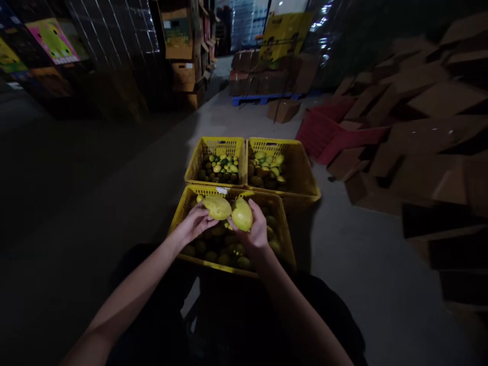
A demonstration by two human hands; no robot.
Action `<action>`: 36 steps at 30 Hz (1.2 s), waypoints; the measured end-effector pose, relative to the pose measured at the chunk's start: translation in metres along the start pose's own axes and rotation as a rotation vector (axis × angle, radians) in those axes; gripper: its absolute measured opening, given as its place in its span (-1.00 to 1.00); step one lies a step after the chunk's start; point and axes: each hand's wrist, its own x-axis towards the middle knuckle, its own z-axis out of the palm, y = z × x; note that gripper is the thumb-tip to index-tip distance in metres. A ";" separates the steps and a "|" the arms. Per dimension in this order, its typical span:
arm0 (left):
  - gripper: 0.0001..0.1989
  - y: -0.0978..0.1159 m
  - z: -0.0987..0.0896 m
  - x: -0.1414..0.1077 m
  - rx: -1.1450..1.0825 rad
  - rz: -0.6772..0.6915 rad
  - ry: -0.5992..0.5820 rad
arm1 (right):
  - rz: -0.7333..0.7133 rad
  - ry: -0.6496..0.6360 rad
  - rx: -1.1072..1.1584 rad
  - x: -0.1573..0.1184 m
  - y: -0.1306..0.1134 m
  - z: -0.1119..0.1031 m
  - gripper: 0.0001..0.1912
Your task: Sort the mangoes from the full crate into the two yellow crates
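Above the near yellow crate (232,268), my left hand (195,222) is closed round an oval yellow-green fruit (217,207). My right hand (254,226) grips a second, rounder yellow-green fruit (241,214) with a shiny skin. The two fruits are close side by side, and their exact kind is hard to tell in this dim light. Under my hands the near crate holds many more fruits, mostly in shadow. Both forearms reach in from the bottom of the view.
Two more yellow crates stand just beyond: the left one (194,161) with small green and yellow fruits, the right one (301,168) partly filled. A red crate (324,133) and heaped cardboard boxes (423,134) lie to the right. Farther back, boxes sit on a blue pallet (251,100).
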 end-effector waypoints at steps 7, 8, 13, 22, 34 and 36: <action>-0.56 0.001 0.012 0.016 -0.489 -0.052 -0.130 | 0.258 -0.167 0.108 0.015 -0.005 -0.006 -0.69; -0.56 0.002 0.012 0.018 -0.538 -0.063 -0.137 | 0.283 -0.188 0.119 0.016 -0.010 -0.005 -0.69; -0.67 0.003 0.008 0.023 -0.715 -0.079 -0.105 | 0.289 -0.317 0.172 0.013 -0.019 0.012 -0.64; -0.64 0.028 0.004 0.028 -0.670 0.040 0.061 | 0.219 -0.544 0.054 0.008 -0.009 0.049 -0.68; -0.73 0.032 0.000 0.025 -0.855 0.007 0.279 | 0.147 -0.251 -0.087 0.014 0.008 0.053 -0.49; -0.77 0.031 0.000 0.024 -0.819 0.009 0.269 | 0.202 -0.239 -0.096 0.013 0.007 0.055 -0.52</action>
